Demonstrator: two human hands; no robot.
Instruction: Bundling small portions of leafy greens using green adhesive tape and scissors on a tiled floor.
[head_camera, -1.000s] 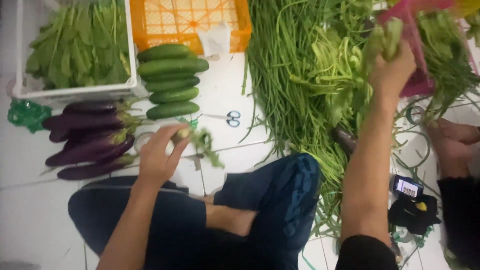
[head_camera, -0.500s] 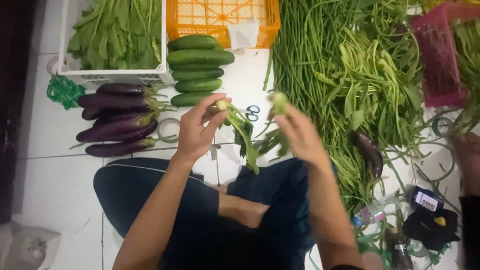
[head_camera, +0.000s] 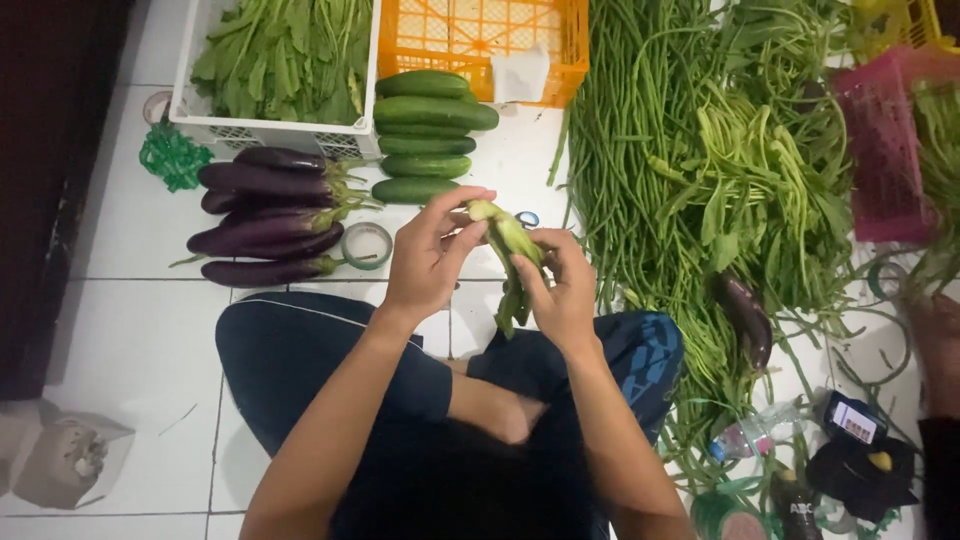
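Observation:
My left hand (head_camera: 428, 258) and my right hand (head_camera: 561, 287) both grip a small bunch of leafy greens (head_camera: 512, 262) in front of me, above my crossed legs. The left fingers pinch the pale stem end, the right hand wraps the stems lower down. Purple eggplants (head_camera: 262, 230) lie in a pile to the left of my hands. A stack of green cucumbers (head_camera: 428, 135) lies just beyond the hands. A roll of tape (head_camera: 366, 245) sits beside the eggplants.
A white crate of leafy greens (head_camera: 283, 55) and an orange crate (head_camera: 488, 42) stand at the back. A large heap of long beans (head_camera: 700, 170) fills the right, with one eggplant (head_camera: 744, 312) on it. A pink basket (head_camera: 886, 150) is far right. Another person's hand (head_camera: 937, 340) shows at the right edge.
My right hand came down from the bean heap on the right with greens and joined my left hand; both now hold the bunch together. The view shifted left.

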